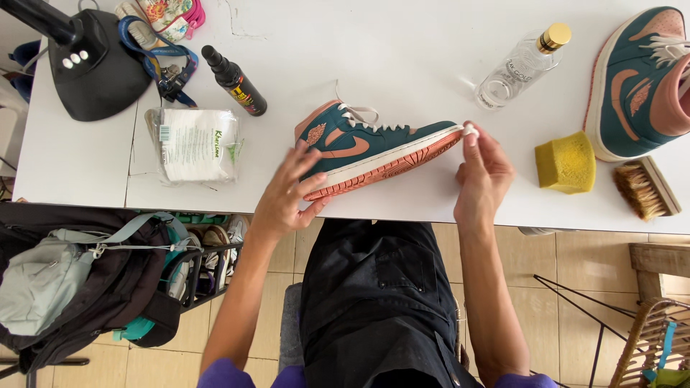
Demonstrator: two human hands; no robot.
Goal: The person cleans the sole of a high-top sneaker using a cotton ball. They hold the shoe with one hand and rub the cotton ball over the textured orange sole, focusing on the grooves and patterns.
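The teal and coral sneaker (366,144) lies on its side in the middle of the white table (402,50), sole turned toward the person, and everything else sits around it. The left hand (287,194) is at the heel end, fingers spread and pressed against the upper and the sole edge, steadying rather than clasping. The right hand (483,172) is at the toe end, thumb and fingertips pinched tight on a small white wad (470,131) that touches the toe tip; what that wad is made of is too small to tell.

To the right of the sneaker, a second matching sneaker (640,79) is cut off by the frame edge, so that's two sneakers in all. Between the pair lie one yellow sponge (566,162) and one clear bottle with a gold cap (521,66), seemingly near empty. One wooden brush (647,188) sits just beyond the sponge.

Left of the sneaker: one dark spray bottle (236,81) lying down, and one clear plastic pack (192,144) holding folded white cloths or wipes. Farther left a black lamp base (97,68) stands with its arm running out of view, and beside it a blue strap and a floral item are half cut off at the top.

Below the table's left end, a dark backpack (79,287) rests against a rack holding shoes, mostly hidden behind it.
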